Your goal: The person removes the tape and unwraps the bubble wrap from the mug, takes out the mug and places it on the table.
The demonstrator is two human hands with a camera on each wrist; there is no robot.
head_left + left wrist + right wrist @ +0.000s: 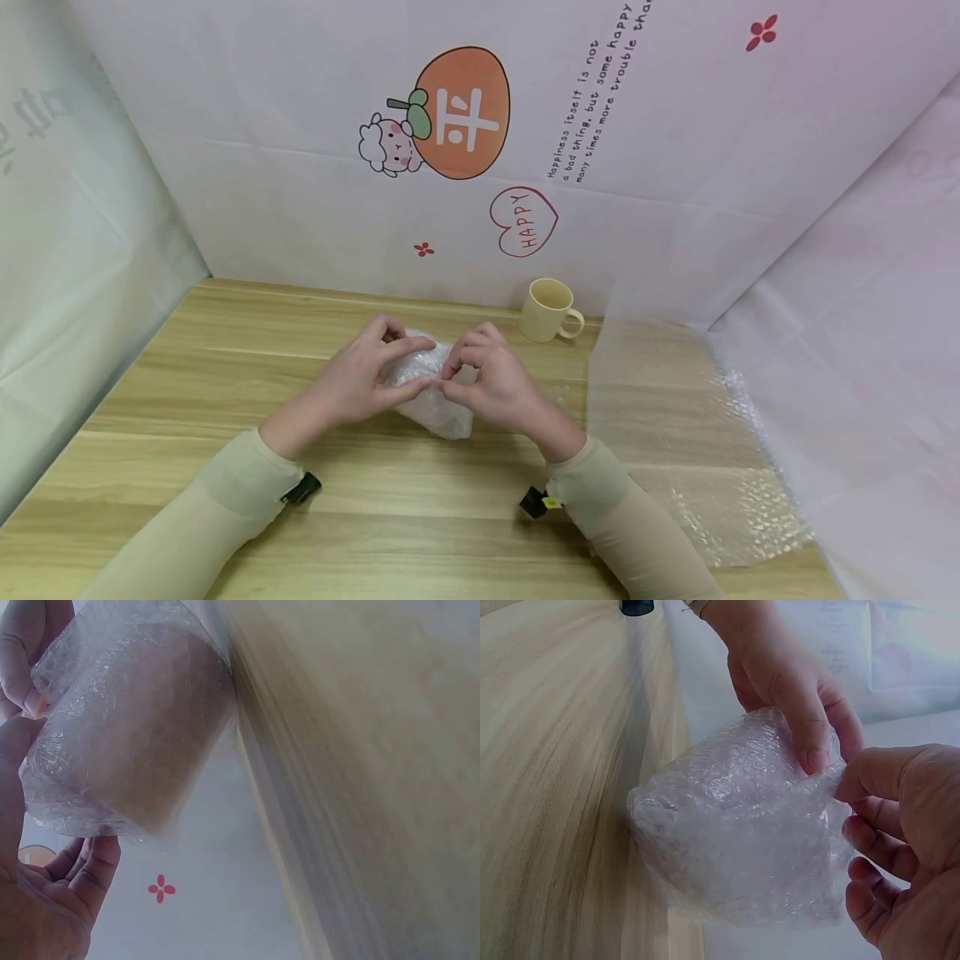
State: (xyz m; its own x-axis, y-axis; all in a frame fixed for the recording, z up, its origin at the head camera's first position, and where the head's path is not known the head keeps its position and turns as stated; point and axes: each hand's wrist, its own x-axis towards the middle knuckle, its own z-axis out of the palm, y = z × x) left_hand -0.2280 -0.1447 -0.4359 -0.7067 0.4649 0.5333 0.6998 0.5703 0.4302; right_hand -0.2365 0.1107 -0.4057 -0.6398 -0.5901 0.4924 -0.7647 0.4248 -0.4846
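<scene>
A rounded bundle of clear bubble wrap [442, 414] lies on the table in front of me. Through the wrap, a pale, cup-like cylindrical shape [161, 724] shows in the left wrist view. My left hand [352, 379] holds the bundle from its left side, thumb along the near top and fingers round the far side. With thumb and forefinger, my right hand [498, 385] pinches a loose edge of the wrap [826, 780] at the top, close beside the left thumb. The other right fingers are curled next to the bundle.
A yellow mug [543, 319] stands upright at the back, its handle to the right. On the right of the wooden table [420, 521] a large flat sheet of bubble wrap [667, 433] is spread. Printed white cloth walls [300, 192] enclose the back and sides.
</scene>
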